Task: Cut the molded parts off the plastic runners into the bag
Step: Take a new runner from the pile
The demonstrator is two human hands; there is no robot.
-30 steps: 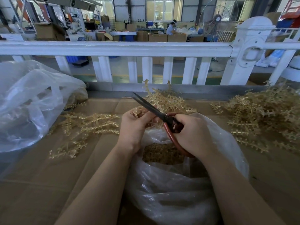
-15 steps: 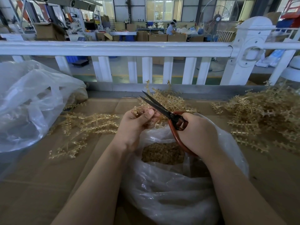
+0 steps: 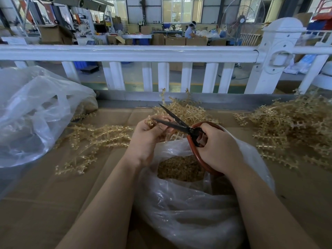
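Observation:
My left hand (image 3: 147, 137) grips a tan plastic runner (image 3: 150, 121) with small molded parts, held over the mouth of a clear plastic bag (image 3: 188, 218). My right hand (image 3: 217, 150) grips the red handles of black-bladed scissors (image 3: 172, 122). The blades are spread apart, and their tips reach the runner at my left fingertips. Inside the bag lies a heap of cut tan parts (image 3: 179, 168).
Tan runners lie in heaps on the cardboard-covered table: left (image 3: 93, 139), behind my hands (image 3: 186, 110) and a big pile at right (image 3: 294, 130). Another clear bag (image 3: 34, 112) sits far left. A white railing (image 3: 125, 53) borders the table's far edge.
The scissor blades have opened wider and their tips have swung lower against the runner. My left hand has shifted slightly up with the runner; my right hand has moved a little right.

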